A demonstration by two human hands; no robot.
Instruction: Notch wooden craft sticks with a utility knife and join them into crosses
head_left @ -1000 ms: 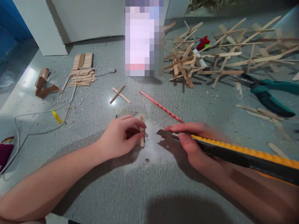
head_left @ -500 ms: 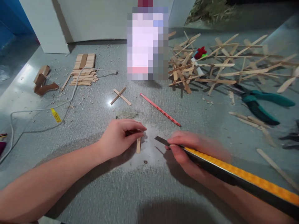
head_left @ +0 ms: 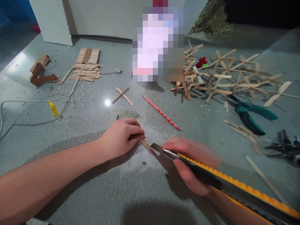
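My left hand (head_left: 123, 137) lies on the grey floor with its fingers curled, pinching one end of a short wooden craft stick (head_left: 147, 146). The stick lies flat and points to the lower right. My right hand (head_left: 191, 162) is wrapped round a black and yellow utility knife (head_left: 225, 184). The knife's blade tip (head_left: 156, 147) touches the free end of the stick. A red pencil (head_left: 161, 112) lies just beyond both hands.
Two crossed sticks (head_left: 122, 95) lie ahead. A stack of sticks (head_left: 86, 64) and a white cable (head_left: 42, 101) are far left. A big tangle of glued sticks (head_left: 225, 76), teal pliers (head_left: 252, 114) and loose sticks (head_left: 239, 128) are to the right. A pixelated object (head_left: 157, 43) stands behind.
The stick has turned from upright in my left fingers to lying flat and angled. My right hand has brought the knife blade left until it meets the stick's end. The view has tilted up.
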